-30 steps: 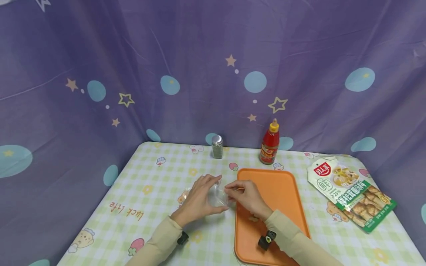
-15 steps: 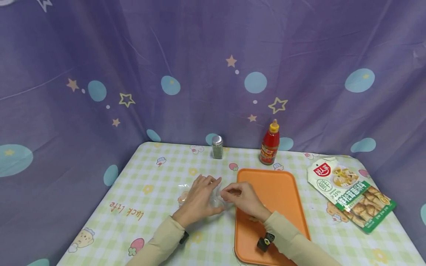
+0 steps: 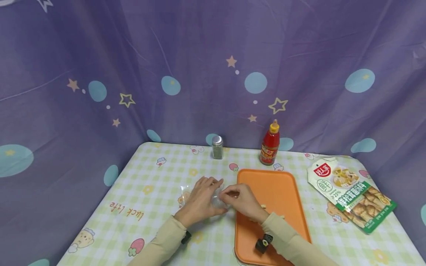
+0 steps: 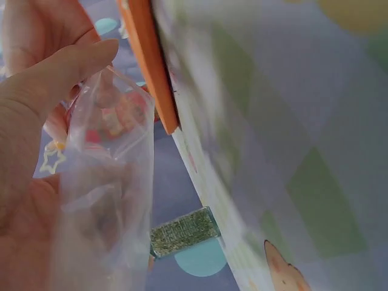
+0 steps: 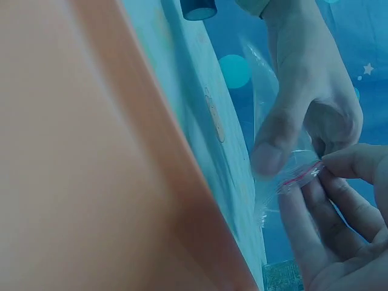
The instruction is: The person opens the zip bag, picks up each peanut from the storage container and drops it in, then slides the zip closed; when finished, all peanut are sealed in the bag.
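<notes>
A clear plastic zip bag [image 3: 217,199] with a red strip along its mouth is held between my two hands, over the table just left of the orange tray. My left hand [image 3: 202,199] grips the bag from the left, its thumb on the plastic [image 4: 103,206] in the left wrist view. From the other side my right hand [image 3: 242,200] pinches the mouth edge between thumb and forefinger. The right wrist view shows the red-lined zip bag [image 5: 297,176] between the left hand [image 5: 309,79] and the right hand [image 5: 339,230]. Whether anything lies inside is unclear.
An orange tray [image 3: 276,184] with small pale pieces [image 3: 263,206] lies under my right forearm. At the back stand a seasoning shaker [image 3: 217,148] and a red sauce bottle [image 3: 270,144]. A green and white food pouch [image 3: 349,192] lies at the right.
My right hand has shifted slightly left along the bag's mouth, closer to the left hand. More of the bag's far end shows beyond the left hand.
</notes>
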Action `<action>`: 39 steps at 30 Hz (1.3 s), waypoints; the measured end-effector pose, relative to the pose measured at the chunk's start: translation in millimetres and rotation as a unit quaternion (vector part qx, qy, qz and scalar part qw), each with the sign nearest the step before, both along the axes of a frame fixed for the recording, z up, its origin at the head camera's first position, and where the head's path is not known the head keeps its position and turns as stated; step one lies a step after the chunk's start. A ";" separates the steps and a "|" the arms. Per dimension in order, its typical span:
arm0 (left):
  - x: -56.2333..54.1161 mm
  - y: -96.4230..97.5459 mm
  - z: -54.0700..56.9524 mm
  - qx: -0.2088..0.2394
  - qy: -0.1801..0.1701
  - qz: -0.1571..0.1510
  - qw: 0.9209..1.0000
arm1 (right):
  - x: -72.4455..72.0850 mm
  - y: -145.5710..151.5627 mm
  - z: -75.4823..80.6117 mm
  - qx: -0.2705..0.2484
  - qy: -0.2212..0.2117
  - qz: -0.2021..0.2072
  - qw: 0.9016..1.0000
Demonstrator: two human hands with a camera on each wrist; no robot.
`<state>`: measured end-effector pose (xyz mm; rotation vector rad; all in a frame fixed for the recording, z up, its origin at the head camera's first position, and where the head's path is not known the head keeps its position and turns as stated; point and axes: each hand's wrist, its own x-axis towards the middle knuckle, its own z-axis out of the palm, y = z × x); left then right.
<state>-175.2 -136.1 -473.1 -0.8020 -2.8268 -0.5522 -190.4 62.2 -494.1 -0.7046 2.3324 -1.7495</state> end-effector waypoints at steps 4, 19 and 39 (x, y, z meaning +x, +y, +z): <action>-0.7 -2.7 -0.1 0.031 -0.021 0.006 0.999 | -1.5 0.6 0.9 -0.031 -0.022 0.005 0.999; -2.5 -13.6 -3.5 0.109 -0.032 0.004 0.993 | -2.5 0.6 4.0 -0.090 -0.052 0.010 0.995; -1.8 -23.2 -4.7 0.110 -0.056 0.028 0.992 | -4.4 5.3 9.9 -0.117 -0.092 -0.004 0.989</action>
